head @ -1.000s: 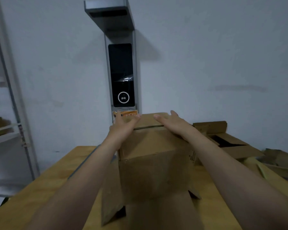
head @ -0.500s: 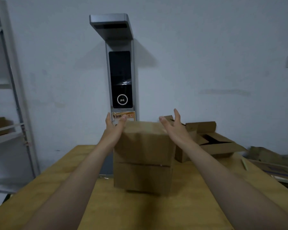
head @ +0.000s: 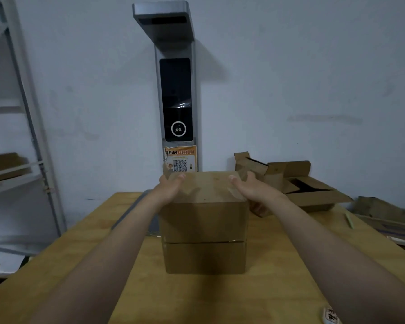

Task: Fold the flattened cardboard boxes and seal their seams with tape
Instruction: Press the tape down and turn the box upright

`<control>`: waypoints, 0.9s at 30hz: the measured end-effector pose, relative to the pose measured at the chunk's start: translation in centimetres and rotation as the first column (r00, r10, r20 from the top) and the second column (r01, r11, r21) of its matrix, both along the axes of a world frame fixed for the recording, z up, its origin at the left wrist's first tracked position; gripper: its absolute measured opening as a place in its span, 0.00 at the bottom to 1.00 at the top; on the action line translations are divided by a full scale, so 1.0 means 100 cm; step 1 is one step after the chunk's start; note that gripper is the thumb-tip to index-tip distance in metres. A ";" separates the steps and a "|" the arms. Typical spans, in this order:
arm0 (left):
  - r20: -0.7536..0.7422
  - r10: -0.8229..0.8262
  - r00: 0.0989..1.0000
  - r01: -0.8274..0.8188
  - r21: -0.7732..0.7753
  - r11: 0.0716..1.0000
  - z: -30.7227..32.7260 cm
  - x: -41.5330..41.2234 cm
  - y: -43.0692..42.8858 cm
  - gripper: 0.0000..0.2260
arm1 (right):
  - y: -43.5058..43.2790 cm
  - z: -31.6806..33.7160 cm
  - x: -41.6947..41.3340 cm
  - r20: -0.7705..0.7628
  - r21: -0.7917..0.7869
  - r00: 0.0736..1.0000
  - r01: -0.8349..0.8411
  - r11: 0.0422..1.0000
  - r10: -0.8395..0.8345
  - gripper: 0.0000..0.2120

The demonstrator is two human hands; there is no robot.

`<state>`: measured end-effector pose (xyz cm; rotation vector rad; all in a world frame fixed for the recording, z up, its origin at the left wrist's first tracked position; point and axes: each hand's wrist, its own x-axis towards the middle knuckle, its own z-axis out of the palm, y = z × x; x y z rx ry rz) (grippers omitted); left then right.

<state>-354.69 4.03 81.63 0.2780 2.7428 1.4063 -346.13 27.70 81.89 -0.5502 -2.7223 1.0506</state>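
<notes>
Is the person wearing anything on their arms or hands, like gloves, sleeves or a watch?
Nothing visible. The left hand and right hand are ungloved, without rings; no sleeve, watch or band shows anywhere up to the picture's edge.

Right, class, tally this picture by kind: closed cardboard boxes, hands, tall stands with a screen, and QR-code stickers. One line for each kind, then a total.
closed cardboard box: 1
hands: 2, the left hand and the right hand, one against each side of that box
screen stand: 1
QR-code sticker: 1
Total: 5
</notes>
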 end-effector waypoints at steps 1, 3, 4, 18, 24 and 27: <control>-0.011 0.004 1.000 -0.004 -0.005 1.000 0.002 -0.004 0.001 0.36 | 0.000 0.002 -0.002 0.013 0.003 1.000 -0.006 1.000 0.006 0.42; -0.014 0.002 1.000 -0.002 0.003 1.000 0.005 -0.014 0.002 0.36 | 0.002 0.004 -0.010 0.007 0.002 1.000 -0.017 1.000 0.017 0.41; -0.003 -0.008 1.000 0.008 0.023 1.000 0.008 -0.019 0.003 0.36 | 0.004 0.005 -0.016 0.006 -0.004 1.000 -0.023 1.000 0.023 0.41; 0.020 -0.022 1.000 0.021 0.080 0.997 -0.004 -0.067 0.015 0.33 | 0.033 -0.001 -0.050 0.020 -0.259 0.985 -0.159 0.953 0.170 0.49; -0.022 -0.030 0.999 0.031 0.071 0.997 -0.006 -0.063 0.026 0.38 | 0.028 -0.010 -0.052 -0.054 -0.116 0.990 -0.136 0.984 0.131 0.56; -0.050 -0.069 0.996 0.073 0.095 0.993 0.003 -0.051 0.025 0.40 | 0.018 0.001 -0.050 -0.093 -0.153 0.991 -0.108 0.982 0.094 0.55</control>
